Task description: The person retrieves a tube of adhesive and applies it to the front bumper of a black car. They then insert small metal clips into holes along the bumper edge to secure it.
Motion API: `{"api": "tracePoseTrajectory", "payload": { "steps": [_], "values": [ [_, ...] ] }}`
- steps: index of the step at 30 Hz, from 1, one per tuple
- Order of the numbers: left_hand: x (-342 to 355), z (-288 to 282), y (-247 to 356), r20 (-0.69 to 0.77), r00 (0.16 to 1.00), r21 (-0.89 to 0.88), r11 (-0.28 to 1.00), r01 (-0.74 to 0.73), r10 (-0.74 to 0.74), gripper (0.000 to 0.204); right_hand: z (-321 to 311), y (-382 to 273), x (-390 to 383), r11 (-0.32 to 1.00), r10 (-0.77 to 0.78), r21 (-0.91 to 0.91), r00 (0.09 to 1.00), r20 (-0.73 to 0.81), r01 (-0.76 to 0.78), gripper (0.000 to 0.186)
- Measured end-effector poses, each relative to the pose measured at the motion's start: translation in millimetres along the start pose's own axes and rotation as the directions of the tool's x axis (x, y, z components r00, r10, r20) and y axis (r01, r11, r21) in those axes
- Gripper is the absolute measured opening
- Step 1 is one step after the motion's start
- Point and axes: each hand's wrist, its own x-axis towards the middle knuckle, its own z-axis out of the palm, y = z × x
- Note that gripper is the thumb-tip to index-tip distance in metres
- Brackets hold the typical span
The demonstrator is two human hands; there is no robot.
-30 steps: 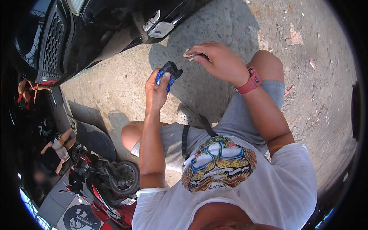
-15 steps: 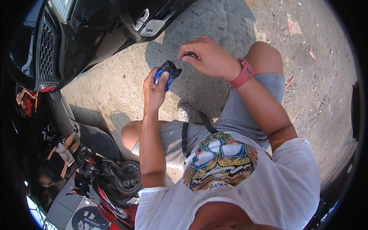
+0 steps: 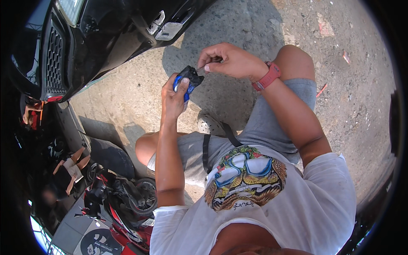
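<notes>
My left hand [image 3: 172, 100] is closed around a small crumpled pouch [image 3: 191, 76], blue below and black at its open-looking top. The thumb presses on its near side. Just to the right, my right hand [image 3: 236, 62] pinches a thin, greyish tool [image 3: 200, 69], its tip at the black mouth of the pouch. How deep the tip goes and what the pouch contains are hidden. Beyond both hands is a black car body [image 3: 114, 36], bearing a pale grey-white patch [image 3: 169, 31] on its lower edge.
Rough concrete ground [image 3: 348, 110] surrounds my bent knees, with red scraps [image 3: 321, 91] at right. A red and black motorcycle [image 3: 123, 216] stands at lower left, and another person [image 3: 70, 170] is near it. My shoe [image 3: 207, 124] shows below my hands.
My right hand has come down slightly, and the tool's tip sits closer to the pouch's mouth. My left hand and the pouch have shifted a little to the right.
</notes>
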Motion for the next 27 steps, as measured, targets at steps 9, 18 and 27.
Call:
{"api": "tracePoseTrajectory", "payload": {
  "steps": [9,18,27],
  "values": [
    [7.5,8.0,-5.6,-0.024,0.999,0.039,0.999,0.038,-0.037,0.018,-7.5,8.4,-5.0,0.991,0.082,0.110,0.997,-0.011,-0.081,0.019],
    [7.7,19.5,-14.1,0.001,0.998,-0.048,0.997,0.060,-0.060,0.024,-16.9,12.5,-9.2,0.988,0.130,0.089,0.991,-0.030,-0.126,0.016],
    [8.1,19.8,-11.9,-0.003,0.999,0.078,0.996,0.035,-0.035,0.027,-24.5,6.1,-14.8,0.994,0.107,0.040,0.993,-0.059,-0.104,0.020]
  ]
}}
